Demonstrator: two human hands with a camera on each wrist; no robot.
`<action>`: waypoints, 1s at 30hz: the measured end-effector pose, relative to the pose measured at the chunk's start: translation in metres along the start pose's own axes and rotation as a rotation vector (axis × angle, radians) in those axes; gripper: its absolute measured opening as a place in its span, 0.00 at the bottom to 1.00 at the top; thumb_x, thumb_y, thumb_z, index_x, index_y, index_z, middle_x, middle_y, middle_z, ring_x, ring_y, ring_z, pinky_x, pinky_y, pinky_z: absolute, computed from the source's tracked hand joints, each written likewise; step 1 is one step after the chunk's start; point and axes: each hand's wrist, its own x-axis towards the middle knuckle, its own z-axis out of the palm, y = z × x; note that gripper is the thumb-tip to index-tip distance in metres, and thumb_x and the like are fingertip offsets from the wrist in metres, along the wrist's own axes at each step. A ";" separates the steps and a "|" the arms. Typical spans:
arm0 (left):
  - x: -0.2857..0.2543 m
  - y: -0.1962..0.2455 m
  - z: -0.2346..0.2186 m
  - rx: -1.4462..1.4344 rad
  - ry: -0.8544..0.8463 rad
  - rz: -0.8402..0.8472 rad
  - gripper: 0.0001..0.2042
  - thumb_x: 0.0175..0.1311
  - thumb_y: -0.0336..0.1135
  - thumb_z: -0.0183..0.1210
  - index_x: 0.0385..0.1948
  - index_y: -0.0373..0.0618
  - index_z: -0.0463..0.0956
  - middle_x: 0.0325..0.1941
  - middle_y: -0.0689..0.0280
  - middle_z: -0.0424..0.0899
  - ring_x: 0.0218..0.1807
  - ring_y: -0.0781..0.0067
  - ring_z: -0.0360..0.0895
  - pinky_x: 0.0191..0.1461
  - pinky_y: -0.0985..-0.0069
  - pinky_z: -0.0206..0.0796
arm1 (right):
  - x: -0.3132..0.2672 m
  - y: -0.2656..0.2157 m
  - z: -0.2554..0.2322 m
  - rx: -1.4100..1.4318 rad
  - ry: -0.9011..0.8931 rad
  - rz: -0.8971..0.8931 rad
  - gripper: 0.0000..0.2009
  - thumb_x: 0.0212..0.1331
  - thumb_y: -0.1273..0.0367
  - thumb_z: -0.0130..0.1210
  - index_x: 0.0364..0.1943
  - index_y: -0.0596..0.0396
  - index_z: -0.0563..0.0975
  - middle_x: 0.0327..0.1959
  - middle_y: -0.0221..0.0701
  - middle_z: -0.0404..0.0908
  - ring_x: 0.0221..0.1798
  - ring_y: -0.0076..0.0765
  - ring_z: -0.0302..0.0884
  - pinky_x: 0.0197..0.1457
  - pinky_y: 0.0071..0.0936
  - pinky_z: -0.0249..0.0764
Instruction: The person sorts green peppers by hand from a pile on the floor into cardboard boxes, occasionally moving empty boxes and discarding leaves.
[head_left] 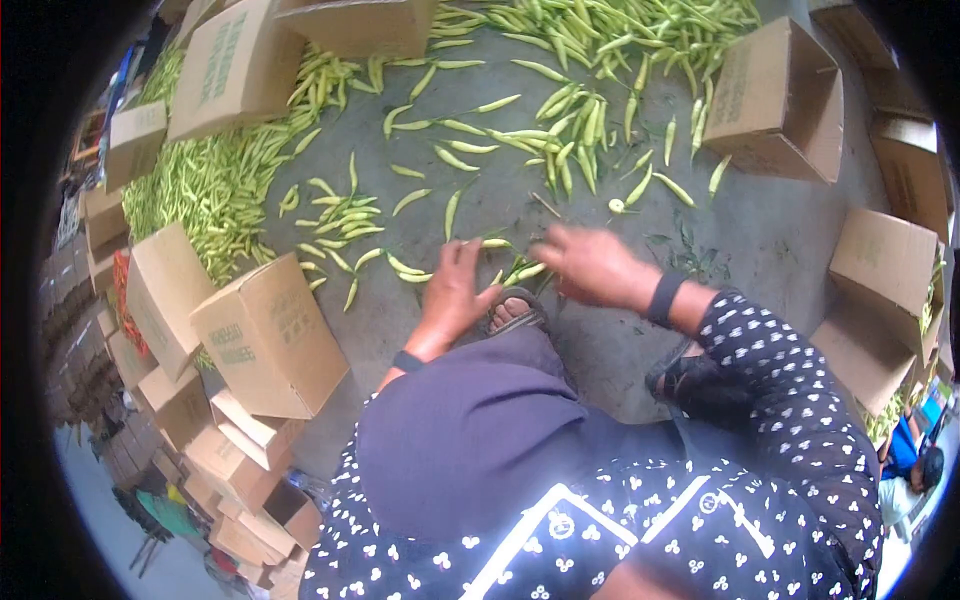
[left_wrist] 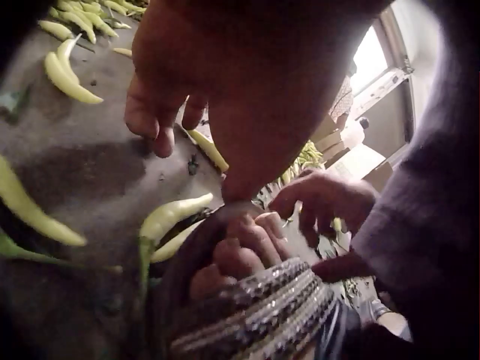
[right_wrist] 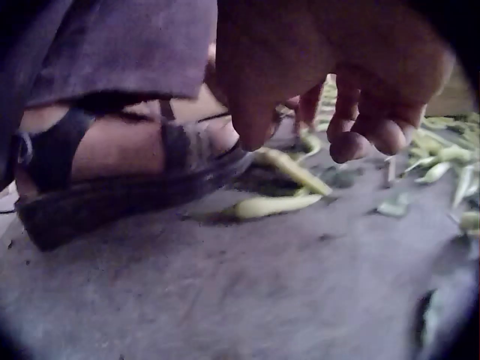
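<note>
Pale green chili peppers (head_left: 520, 272) lie on the grey floor right at the toe of a sandal (head_left: 516, 318). My left hand (head_left: 455, 297) hovers left of that sandal, fingers spread and loosely bent, with nothing between them. In the left wrist view its fingers hang above the floor near a curved pepper (left_wrist: 176, 215). On the sandal's other side is my right hand (head_left: 597, 268), slightly blurred, its fingers loosely bent. The right wrist view shows its fingertips (right_wrist: 350, 147) above the floor and holding nothing, close to two peppers (right_wrist: 274, 206) beside the sandal.
A large heap of peppers (head_left: 180, 200) spreads at the left, and another pile (head_left: 640, 30) lies at the far side. Cardboard boxes (head_left: 272, 335) crowd the left; an open box (head_left: 775, 105) stands at the far right. Loose peppers (head_left: 465, 145) and leaf bits are scattered between.
</note>
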 end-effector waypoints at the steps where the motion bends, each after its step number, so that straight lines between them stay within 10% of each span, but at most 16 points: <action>1: 0.005 0.008 0.004 -0.015 0.028 -0.006 0.34 0.41 0.37 0.70 0.55 0.46 0.67 0.53 0.53 0.68 0.51 0.48 0.72 0.52 0.61 0.69 | -0.004 -0.007 0.020 -0.018 -0.004 -0.055 0.16 0.45 0.69 0.57 0.41 0.50 0.72 0.37 0.37 0.72 0.36 0.45 0.78 0.32 0.38 0.77; 10: 0.041 0.028 0.015 0.136 -0.142 0.174 0.14 0.42 0.29 0.63 0.35 0.44 0.74 0.47 0.56 0.72 0.39 0.51 0.77 0.41 0.61 0.72 | -0.009 -0.014 0.042 0.101 -0.073 0.136 0.11 0.50 0.74 0.50 0.39 0.55 0.70 0.40 0.42 0.70 0.38 0.51 0.77 0.39 0.42 0.76; 15: 0.047 -0.021 0.000 -0.145 0.331 0.102 0.10 0.45 0.26 0.56 0.32 0.43 0.74 0.35 0.57 0.75 0.35 0.54 0.76 0.38 0.63 0.69 | 0.005 0.002 0.033 0.218 0.188 0.218 0.16 0.45 0.79 0.49 0.43 0.55 0.70 0.43 0.44 0.70 0.39 0.56 0.75 0.42 0.45 0.74; 18: 0.043 -0.057 -0.047 -0.279 0.519 -0.278 0.10 0.46 0.28 0.57 0.33 0.42 0.75 0.36 0.59 0.76 0.38 0.58 0.77 0.40 0.66 0.69 | 0.020 0.038 0.004 0.218 0.525 0.335 0.21 0.40 0.81 0.46 0.44 0.56 0.70 0.43 0.46 0.70 0.49 0.56 0.70 0.52 0.44 0.70; 22: 0.031 -0.126 -0.081 -0.300 0.662 -0.446 0.24 0.46 0.36 0.65 0.47 0.44 0.72 0.53 0.52 0.69 0.51 0.54 0.74 0.53 0.64 0.69 | 0.020 0.130 -0.025 0.037 0.719 0.609 0.22 0.44 0.77 0.46 0.50 0.56 0.71 0.48 0.45 0.72 0.54 0.53 0.68 0.60 0.38 0.65; 25: 0.019 -0.134 -0.096 0.076 0.456 -0.701 0.53 0.35 0.50 0.73 0.68 0.51 0.49 0.69 0.38 0.45 0.70 0.41 0.50 0.70 0.55 0.49 | 0.014 0.167 -0.033 0.015 0.592 0.741 0.22 0.48 0.71 0.49 0.52 0.57 0.71 0.48 0.47 0.72 0.56 0.52 0.67 0.60 0.38 0.65; 30: 0.051 -0.137 -0.088 0.035 0.292 -0.798 0.54 0.34 0.52 0.73 0.68 0.54 0.50 0.72 0.37 0.39 0.72 0.38 0.43 0.72 0.50 0.41 | 0.054 0.123 -0.029 0.089 0.566 0.837 0.34 0.46 0.51 0.61 0.58 0.50 0.67 0.53 0.50 0.66 0.56 0.54 0.67 0.58 0.41 0.68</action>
